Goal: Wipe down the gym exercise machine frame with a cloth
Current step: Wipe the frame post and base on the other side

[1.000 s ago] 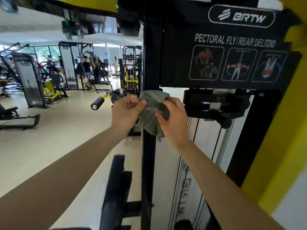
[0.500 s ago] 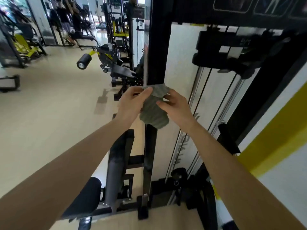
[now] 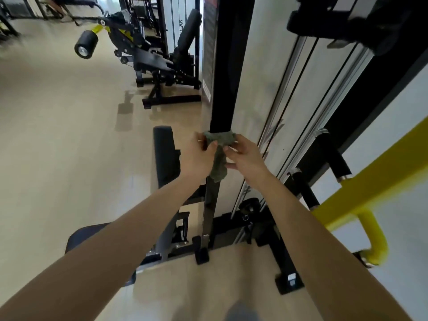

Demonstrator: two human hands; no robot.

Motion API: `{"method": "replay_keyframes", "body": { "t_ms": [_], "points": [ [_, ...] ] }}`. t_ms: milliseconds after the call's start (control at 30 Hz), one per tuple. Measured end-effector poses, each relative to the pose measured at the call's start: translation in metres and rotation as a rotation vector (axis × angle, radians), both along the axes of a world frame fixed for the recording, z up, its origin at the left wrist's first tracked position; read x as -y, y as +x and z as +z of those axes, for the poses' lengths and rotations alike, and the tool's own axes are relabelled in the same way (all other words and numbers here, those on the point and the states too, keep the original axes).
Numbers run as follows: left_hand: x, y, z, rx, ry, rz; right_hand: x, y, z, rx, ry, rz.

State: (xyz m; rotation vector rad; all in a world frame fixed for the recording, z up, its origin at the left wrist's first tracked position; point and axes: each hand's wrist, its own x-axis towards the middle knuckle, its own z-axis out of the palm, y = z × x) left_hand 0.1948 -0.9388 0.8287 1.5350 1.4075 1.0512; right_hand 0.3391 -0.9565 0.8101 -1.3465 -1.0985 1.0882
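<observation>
Head camera looks down the black upright post (image 3: 225, 77) of the machine frame, and I place everything from that post. The cloth (image 3: 220, 138) — a small grey-green rag — is wrapped as a band across the post's near face, with a loose tail hanging down in front of it. My left hand (image 3: 200, 157) pinches the cloth at the post's left edge. My right hand (image 3: 246, 158) pinches it at the right edge, fingers curled onto the fabric.

I judge the cloth light, soft and limp. It will fold round the post's corners but bunch or slide off if either end goes slack, so the best hold is one end on each side, pulled taut against the steel. The post looks rigid and smooth — it should take firm pressure. Right of the post run the guide rods (image 3: 284, 93), near enough that my right knuckles could brush them.
</observation>
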Motion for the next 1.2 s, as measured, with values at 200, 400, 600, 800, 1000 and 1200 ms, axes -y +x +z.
{"method": "replay_keyframes", "body": {
  "t_ms": [200, 400, 600, 800, 1000, 1200],
  "points": [
    [0.020, 0.010, -0.055, 0.151, -0.022, 0.087, 0.000, 0.004, -0.052, -0.164, -0.075, -0.052],
    [0.020, 0.020, -0.111, 0.275, -0.130, 0.197, -0.012, 0.020, -0.101, -0.140, -0.151, -0.012],
    [0.014, 0.032, -0.151, 0.063, -0.224, 0.328, -0.021, 0.022, -0.148, -0.043, -0.240, 0.011],
    [0.005, 0.032, -0.187, -0.017, -0.312, 0.325, -0.031, 0.019, -0.195, 0.136, -0.270, 0.007],
    [-0.006, 0.020, -0.239, -0.010, -0.438, 0.269, -0.024, 0.018, -0.221, 0.342, -0.271, 0.123],
    [0.002, 0.022, -0.221, -0.061, -0.431, 0.286, -0.013, 0.010, -0.213, -0.254, -0.574, 0.120]
  ]
}}
